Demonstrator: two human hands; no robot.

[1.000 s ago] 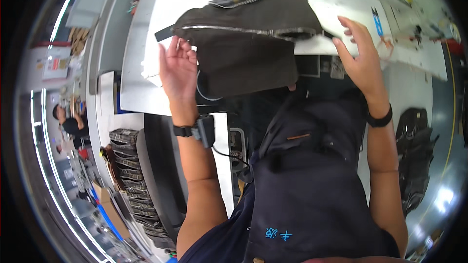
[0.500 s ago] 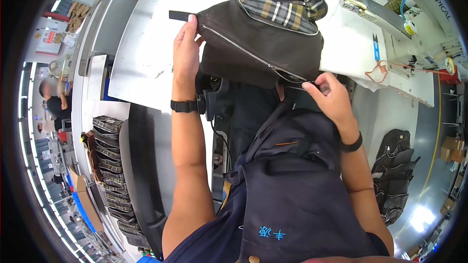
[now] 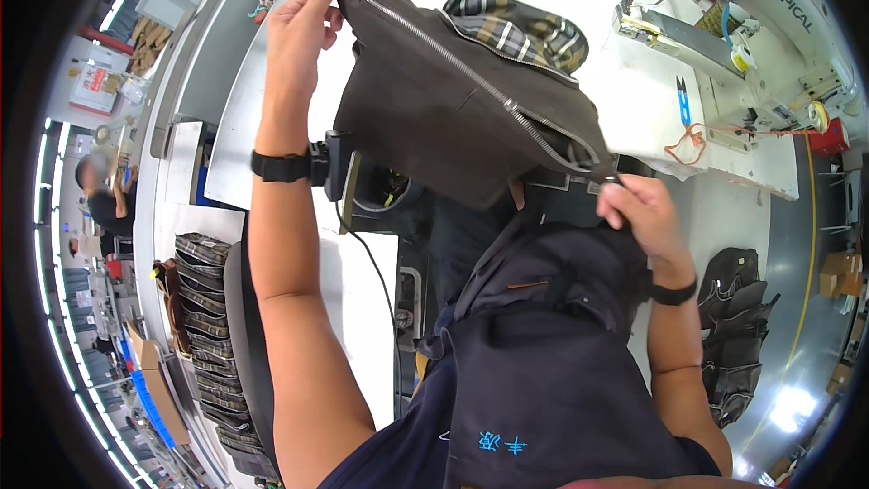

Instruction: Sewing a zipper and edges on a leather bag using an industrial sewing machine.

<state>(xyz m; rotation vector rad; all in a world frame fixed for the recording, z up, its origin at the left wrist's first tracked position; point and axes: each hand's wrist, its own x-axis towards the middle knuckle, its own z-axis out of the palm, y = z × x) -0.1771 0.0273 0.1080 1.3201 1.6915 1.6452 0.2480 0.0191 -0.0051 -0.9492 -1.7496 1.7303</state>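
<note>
Zippered bag (image 3: pixel 425 95) at bench (image 3: pixel 634 113) edge
My left hand (image 3: pixel 300 25) pinches its tabbed corner; my right hand (image 3: pixel 647 215), the opposite end.

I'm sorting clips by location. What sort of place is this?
Probably a sewing workshop, perhaps for bags: there's a sewing machine, blue snips near it, and a row of plaid-lined pieces, with plaid showing on the zippered item too.

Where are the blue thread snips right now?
Head view, right side: the blue thread snips lie on the white table, beside the looped orange cord.
</note>
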